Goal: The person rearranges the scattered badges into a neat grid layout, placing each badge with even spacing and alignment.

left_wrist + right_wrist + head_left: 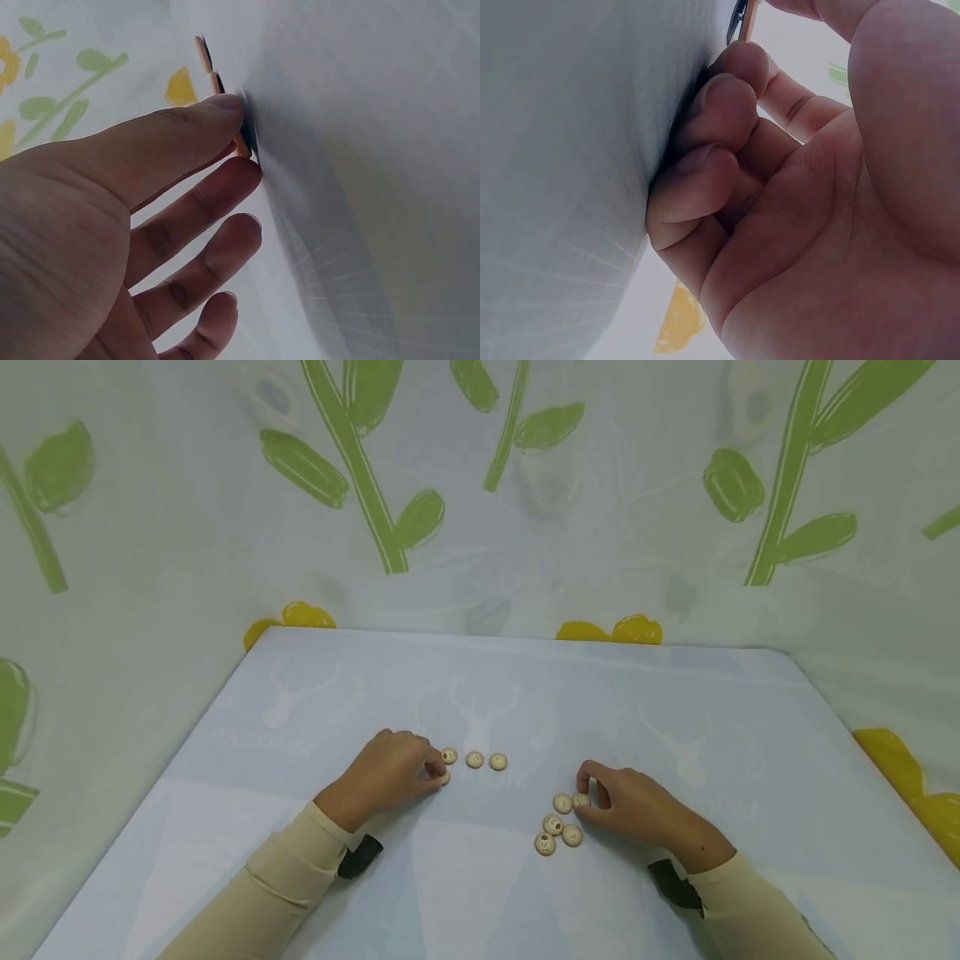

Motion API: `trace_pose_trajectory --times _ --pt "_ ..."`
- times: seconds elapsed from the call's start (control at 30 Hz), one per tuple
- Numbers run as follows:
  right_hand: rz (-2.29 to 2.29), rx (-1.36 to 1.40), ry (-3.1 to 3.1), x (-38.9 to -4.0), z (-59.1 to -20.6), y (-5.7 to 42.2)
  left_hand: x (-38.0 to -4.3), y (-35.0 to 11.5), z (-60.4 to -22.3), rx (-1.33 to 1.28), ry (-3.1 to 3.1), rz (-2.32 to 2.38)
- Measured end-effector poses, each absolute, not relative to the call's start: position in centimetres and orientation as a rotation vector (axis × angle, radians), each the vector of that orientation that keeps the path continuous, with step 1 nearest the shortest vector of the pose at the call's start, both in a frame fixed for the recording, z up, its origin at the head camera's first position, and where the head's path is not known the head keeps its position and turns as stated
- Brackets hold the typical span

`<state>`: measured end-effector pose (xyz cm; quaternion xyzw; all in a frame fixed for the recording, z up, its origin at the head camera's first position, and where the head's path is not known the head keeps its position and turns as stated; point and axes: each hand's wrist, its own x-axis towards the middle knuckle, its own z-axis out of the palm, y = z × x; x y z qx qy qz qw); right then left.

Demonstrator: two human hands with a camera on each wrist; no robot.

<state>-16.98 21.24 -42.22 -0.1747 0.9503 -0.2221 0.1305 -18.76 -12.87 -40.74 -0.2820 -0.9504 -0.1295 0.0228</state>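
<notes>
My left hand (pixel 393 777) pinches a small round wooden disc (pixel 446 777) at its edge between thumb and index finger, low over the table. In the left wrist view that disc (pixel 241 142) stands edge-on, with an orange-brown rim and a dark side towards the table; the other fingers are spread apart. Just beyond it lies a row of three pale discs (pixel 474 760) with drawn faces. My right hand (pixel 637 806) has thumb and index finger around another disc (pixel 581 800), beside a loose cluster of several face discs (pixel 552 824). Its remaining fingers (pixel 720 112) curl against the tabletop.
The table (pixel 480 685) has a pale cover with faint deer-head prints. Behind it hangs a light cloth (pixel 622 527) with green leaf and stem patterns and yellow flowers along the table's far edge. Dark straps (pixel 360 857) sit at both wrists.
</notes>
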Motion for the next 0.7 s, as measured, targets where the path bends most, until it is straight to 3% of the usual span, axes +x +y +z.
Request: trace_pose_trajectory --times 0.7 --pt "-0.648 -0.519 2.764 -16.91 -42.29 21.3 -18.61 -12.77 -40.94 -0.879 -2.917 -0.387"
